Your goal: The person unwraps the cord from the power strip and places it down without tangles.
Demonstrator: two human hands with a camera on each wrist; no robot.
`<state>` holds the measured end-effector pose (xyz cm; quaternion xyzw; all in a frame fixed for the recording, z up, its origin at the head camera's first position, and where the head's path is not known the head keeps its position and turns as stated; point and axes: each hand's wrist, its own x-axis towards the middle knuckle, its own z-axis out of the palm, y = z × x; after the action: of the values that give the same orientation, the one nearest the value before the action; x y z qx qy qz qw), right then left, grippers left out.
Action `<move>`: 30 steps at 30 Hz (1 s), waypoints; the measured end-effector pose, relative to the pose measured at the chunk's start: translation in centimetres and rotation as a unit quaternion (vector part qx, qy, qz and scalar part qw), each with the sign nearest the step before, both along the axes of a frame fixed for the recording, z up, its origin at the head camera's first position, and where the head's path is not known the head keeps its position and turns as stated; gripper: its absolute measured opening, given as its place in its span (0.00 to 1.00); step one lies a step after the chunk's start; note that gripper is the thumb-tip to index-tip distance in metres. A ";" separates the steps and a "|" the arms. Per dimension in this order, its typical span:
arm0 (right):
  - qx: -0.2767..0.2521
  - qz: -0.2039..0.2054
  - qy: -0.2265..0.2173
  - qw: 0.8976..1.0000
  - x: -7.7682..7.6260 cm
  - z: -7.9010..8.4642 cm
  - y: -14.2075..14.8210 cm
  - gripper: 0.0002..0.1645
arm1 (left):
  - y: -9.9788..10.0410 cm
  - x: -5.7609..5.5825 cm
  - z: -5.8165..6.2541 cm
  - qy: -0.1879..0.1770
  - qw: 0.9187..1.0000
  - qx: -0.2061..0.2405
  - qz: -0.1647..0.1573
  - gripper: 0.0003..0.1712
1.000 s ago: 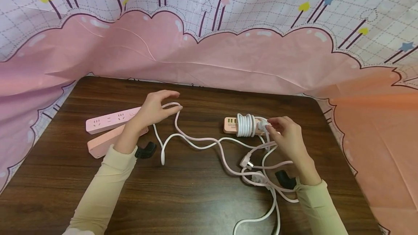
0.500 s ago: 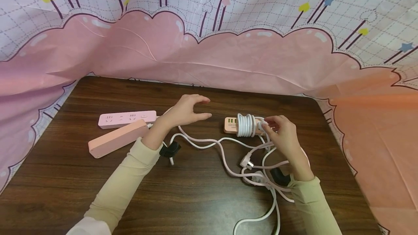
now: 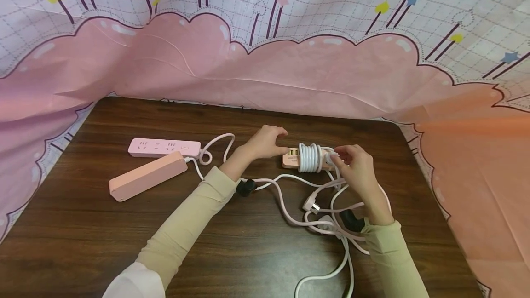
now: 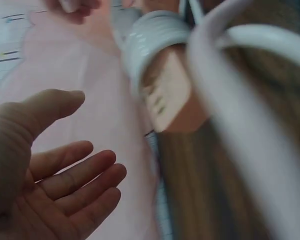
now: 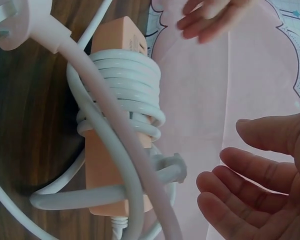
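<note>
A peach power strip (image 3: 291, 162) lies at the right of the table, with a white cord (image 3: 309, 158) wound round its middle in several turns. At its right end sits a white plug (image 3: 330, 157). My right hand (image 3: 359, 169) is by that plug, thumb and fingers parted; in the right wrist view a gap shows between the fingertips (image 5: 210, 182) and the plug. My left hand (image 3: 265, 142) hovers at the strip's left end, thumb and fingers spread with nothing between them. The left wrist view shows the left fingers (image 4: 80, 177) apart from the strip.
At the left lie a pink power strip (image 3: 164, 147) and another peach power strip (image 3: 146, 177), close together. Pink and white cords run across the table to a tangle by my right wrist, with a pink plug (image 3: 309, 204) and a white plug (image 3: 327, 224). A patterned cloth (image 3: 265, 77) hangs behind.
My left hand has moved right, from the left-hand strips to the wrapped strip. The pink strip has shifted right and turned a little. My right hand has moved only slightly, staying by the plug.
</note>
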<state>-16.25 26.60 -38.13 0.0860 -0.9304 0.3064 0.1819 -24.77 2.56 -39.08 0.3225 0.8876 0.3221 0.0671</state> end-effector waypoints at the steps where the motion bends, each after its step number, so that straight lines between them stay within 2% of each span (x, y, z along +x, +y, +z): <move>1: -0.001 0.000 -0.002 1.000 -0.1 -0.1 0.0 0.10 | 0.4 -0.1 -0.4 -0.006 1.000 -0.009 0.003 0.29; 5: -0.003 -0.001 -0.008 1.000 -0.3 -0.4 -0.1 0.11 | 1.7 -0.3 -2.0 -0.033 0.999 -0.037 0.003 0.34; 10: -0.002 -0.001 -0.007 1.000 -0.6 -0.6 -0.2 0.11 | 3.2 -0.2 -3.8 -0.025 0.997 -0.078 0.007 0.38; 14: 0.006 -0.009 -0.021 1.000 -0.8 -0.6 -0.2 0.12 | 3.9 -0.1 -4.8 -0.017 0.996 -0.086 0.017 0.37; 23: 0.010 -0.021 -0.055 0.998 -0.9 -0.5 -0.2 0.14 | 4.5 -0.2 -5.9 -0.006 0.995 -0.094 0.019 0.39; 30: 0.012 -0.023 -0.051 0.998 -0.9 -0.6 0.3 0.14 | 3.8 -0.4 -5.9 0.011 0.999 -0.048 0.001 0.32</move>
<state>-17.13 26.89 -38.76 0.0506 -0.9438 0.2951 0.1400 -25.18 6.37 -45.01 0.3220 0.9029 0.2754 0.0725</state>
